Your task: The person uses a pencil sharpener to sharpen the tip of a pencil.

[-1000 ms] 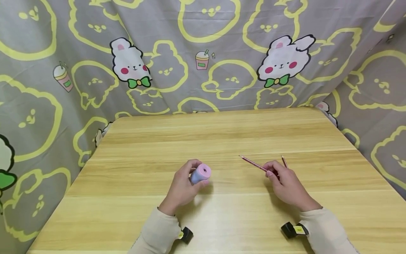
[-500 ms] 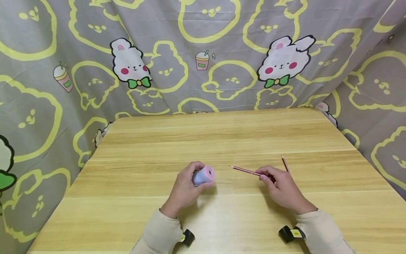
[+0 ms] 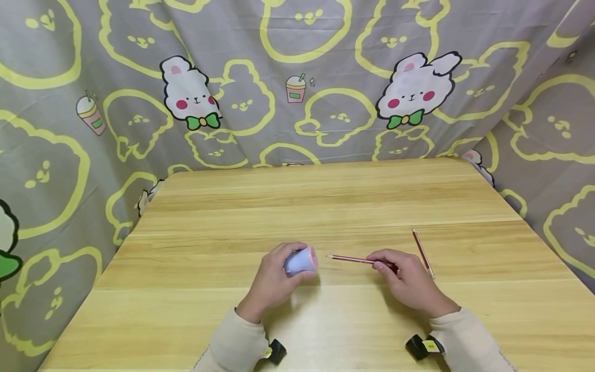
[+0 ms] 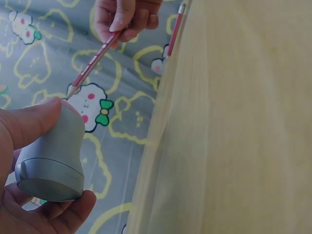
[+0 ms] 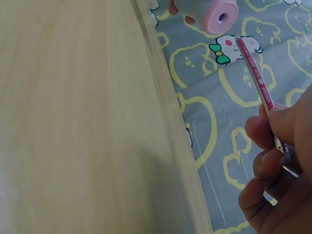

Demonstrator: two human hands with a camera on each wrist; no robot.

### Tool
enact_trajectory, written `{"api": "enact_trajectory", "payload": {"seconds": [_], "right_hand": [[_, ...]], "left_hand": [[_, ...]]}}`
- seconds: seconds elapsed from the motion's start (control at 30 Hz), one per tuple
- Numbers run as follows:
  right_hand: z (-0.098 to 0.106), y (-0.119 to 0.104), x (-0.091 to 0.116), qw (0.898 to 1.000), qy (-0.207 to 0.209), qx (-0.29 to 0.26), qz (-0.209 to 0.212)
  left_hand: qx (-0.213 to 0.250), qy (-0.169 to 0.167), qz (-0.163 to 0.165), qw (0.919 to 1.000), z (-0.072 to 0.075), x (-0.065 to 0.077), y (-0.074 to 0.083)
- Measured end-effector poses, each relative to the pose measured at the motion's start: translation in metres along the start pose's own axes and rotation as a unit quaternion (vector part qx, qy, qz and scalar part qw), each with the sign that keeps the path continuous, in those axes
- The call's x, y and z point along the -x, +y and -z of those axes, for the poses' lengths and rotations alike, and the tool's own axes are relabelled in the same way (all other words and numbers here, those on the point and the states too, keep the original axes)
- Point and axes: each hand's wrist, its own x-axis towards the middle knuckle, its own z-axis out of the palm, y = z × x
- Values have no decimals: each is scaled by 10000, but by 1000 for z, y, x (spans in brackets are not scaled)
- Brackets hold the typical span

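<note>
My left hand (image 3: pixel 273 279) holds a pale blue pencil sharpener (image 3: pixel 298 262) above the table, tilted on its side with its pink end turned right. A dark hole in that pink face (image 5: pixel 222 18) shows in the right wrist view. My right hand (image 3: pixel 411 281) pinches a red pencil (image 3: pixel 349 259) between thumb and fingers. Its sharpened tip points left at the pink end, a short gap away in the head view. The pencil's rear end is partly hidden by the right hand.
A second red pencil (image 3: pixel 423 253) with an eraser end lies on the wooden table (image 3: pixel 325 201), just beyond the right hand. A grey curtain (image 3: pixel 260 113) with yellow outlines and rabbit prints hangs along the table's back and sides.
The right hand has brought its pencil left and nearer to me, levelling it. The left hand has turned the sharpener so its pink end faces right. Tip and hole are closer together.
</note>
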Motion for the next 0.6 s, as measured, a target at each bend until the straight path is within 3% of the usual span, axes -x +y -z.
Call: {"api": "enact_trajectory", "payload": {"seconds": [0.6], "right_hand": [[-1, -3, 1, 9997, -53, -74, 239]], "left_hand": [[-203, -471, 40, 9987, -3, 3, 5]]}}
